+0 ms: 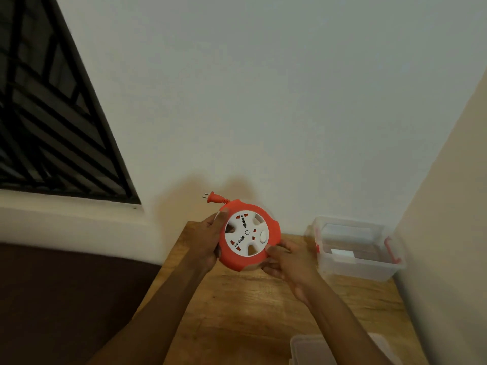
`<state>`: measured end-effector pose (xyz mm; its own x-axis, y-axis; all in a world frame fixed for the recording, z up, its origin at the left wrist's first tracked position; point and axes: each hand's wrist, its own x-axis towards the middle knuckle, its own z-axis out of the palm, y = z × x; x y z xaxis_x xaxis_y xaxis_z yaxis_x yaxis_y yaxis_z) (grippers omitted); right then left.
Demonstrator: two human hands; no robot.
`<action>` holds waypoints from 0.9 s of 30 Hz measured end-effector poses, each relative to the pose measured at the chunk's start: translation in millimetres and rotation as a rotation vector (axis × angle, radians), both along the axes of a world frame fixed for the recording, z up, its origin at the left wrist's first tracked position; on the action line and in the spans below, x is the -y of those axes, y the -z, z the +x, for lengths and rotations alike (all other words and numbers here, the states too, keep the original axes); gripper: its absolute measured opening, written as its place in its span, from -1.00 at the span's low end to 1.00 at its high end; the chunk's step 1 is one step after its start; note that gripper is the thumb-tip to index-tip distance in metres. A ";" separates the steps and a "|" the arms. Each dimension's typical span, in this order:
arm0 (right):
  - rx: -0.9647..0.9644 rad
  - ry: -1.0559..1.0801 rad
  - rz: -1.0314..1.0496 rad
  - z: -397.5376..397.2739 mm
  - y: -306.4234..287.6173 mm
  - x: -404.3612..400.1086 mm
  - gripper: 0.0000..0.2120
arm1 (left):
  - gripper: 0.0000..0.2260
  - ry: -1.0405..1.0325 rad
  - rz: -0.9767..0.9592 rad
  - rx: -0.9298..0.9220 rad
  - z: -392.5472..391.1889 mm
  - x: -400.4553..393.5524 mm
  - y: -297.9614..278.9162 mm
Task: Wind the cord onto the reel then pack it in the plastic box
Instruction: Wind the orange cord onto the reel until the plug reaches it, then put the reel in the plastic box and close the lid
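I hold a round orange reel (247, 234) with a white socket face, tilted toward me above the wooden table (237, 312). My left hand (208, 241) grips its left rim, thumb on the upper edge. My right hand (284, 262) grips its lower right rim. The orange plug (213, 197) sticks out at the reel's upper left on a short end of cord; the rest of the cord is out of sight inside the reel. The clear plastic box (358, 270) with red latches stands open at the table's back right.
The box's clear lid (316, 349) lies at the table's near edge. White walls close the back and right side. A dark barred window (52, 127) is at the left. Dark floor lies left of the table.
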<state>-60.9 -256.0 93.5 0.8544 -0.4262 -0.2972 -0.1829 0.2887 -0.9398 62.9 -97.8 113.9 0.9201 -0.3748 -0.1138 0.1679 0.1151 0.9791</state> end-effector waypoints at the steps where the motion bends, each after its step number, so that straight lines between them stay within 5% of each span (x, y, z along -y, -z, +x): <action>1: -0.011 -0.007 0.012 1.5 4.3 -2.8 -0.74 | -0.74 -0.012 0.053 0.026 1.3 -5.5 2.6; 6: -0.030 -0.035 -0.015 14.0 15.8 -25.6 -0.81 | -0.87 0.065 0.205 0.022 7.8 -42.2 12.4; 10: -0.101 -0.065 -0.046 38.3 31.2 -40.7 -0.83 | -0.64 0.076 0.222 -0.072 27.1 -64.9 33.7; 27: -0.450 0.013 -0.160 163.7 120.3 -92.9 -0.84 | -0.62 0.166 0.486 -0.208 150.4 -126.1 145.6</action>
